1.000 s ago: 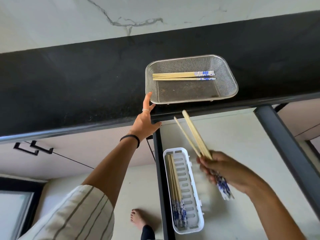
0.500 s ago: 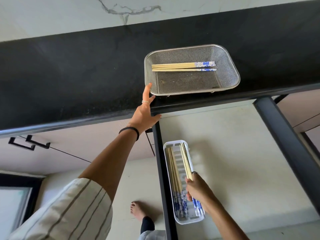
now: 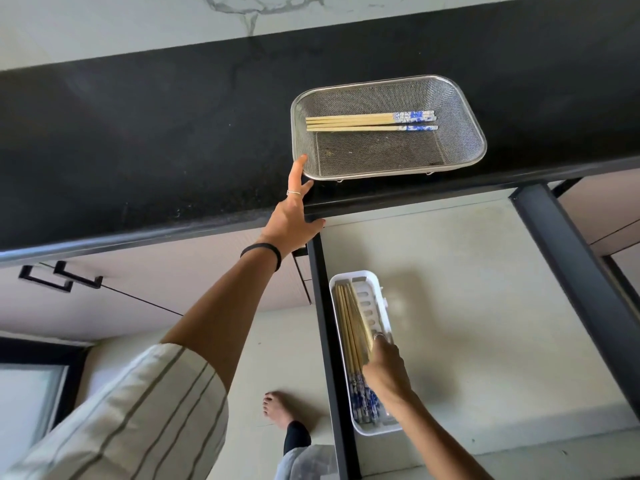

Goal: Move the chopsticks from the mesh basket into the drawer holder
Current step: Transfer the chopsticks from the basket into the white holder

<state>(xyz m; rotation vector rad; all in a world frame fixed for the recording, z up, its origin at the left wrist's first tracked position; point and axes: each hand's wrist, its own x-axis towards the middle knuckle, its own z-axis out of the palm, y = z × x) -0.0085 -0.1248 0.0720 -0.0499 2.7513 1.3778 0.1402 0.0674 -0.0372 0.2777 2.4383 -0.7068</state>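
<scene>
A steel mesh basket (image 3: 479,133) stands on the black counter (image 3: 138,150) near its front edge. Three bamboo chopsticks with blue-white ends (image 3: 349,122) lie across its back half. Below, a white slotted holder (image 3: 377,299) sits in the open drawer (image 3: 467,306) along its left side. Several chopsticks (image 3: 346,323) lie lengthwise in it. My right hand (image 3: 386,368) is down in the holder, fingers closed over a slightly blurred pair of chopsticks next to the others. My left hand (image 3: 291,220) rests on the counter edge, fingers apart, index fingertip touching the basket's front left corner.
The drawer has dark metal side rails (image 3: 571,271), and its pale floor lies to the right of the holder. Black cabinet handles (image 3: 62,277) sit under the counter at the left. My bare foot (image 3: 277,408) stands on the floor beside the drawer.
My right hand brought a pair of chopsticks down from above the drawer into the holder and shifted them left against the others. The left hand stayed at the basket's corner.
</scene>
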